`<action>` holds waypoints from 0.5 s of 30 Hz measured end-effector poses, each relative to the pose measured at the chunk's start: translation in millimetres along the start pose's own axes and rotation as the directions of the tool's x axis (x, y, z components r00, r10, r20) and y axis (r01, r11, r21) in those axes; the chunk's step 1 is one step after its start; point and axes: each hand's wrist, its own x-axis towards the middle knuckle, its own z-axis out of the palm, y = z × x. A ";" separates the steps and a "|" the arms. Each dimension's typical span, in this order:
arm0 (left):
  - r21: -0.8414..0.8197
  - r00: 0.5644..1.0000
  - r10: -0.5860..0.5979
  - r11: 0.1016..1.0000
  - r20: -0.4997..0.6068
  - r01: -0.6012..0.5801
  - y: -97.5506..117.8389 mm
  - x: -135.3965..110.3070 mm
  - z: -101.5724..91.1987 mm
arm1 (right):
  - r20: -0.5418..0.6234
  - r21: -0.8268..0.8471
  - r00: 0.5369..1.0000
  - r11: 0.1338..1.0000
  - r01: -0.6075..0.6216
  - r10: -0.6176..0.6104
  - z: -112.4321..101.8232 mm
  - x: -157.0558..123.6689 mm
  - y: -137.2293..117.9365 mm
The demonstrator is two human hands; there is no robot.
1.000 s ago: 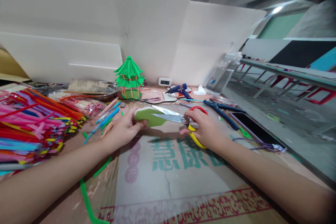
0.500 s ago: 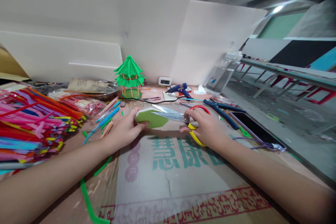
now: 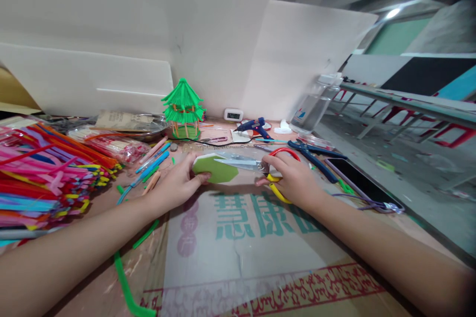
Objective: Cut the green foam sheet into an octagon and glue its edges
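Note:
My left hand pinches the left edge of a flat green many-sided piece with a white rim, its thumb lying on the green face. In my right hand is a pair of scissors with red and yellow handles. The scissor blades point left and reach over the upper right part of the green piece. Both hands are above a printed cardboard sheet. Behind them stands a small green pavilion model with a tiered roof.
Colourful pipe cleaners pile up at the left. A glue gun, a small digital clock and a water bottle stand at the back. Pliers and a phone lie at the right; a green strip curves at front left.
The scissor blades have come together from a wider gap over the green piece. My left hand and the piece have hardly moved.

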 end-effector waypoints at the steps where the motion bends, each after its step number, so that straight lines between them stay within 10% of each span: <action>1: 0.003 1.000 -0.002 1.000 -0.002 0.002 0.2 0.1 0.0 | 0.003 0.007 1.000 1.000 -0.004 0.004 -0.2 -0.4 0.0; 15: -0.208 0.999 -0.051 0.977 0.003 0.051 -9.5 2.9 3.4 | 0.032 0.193 0.975 0.956 -0.220 0.218 14.3 -2.0 8.4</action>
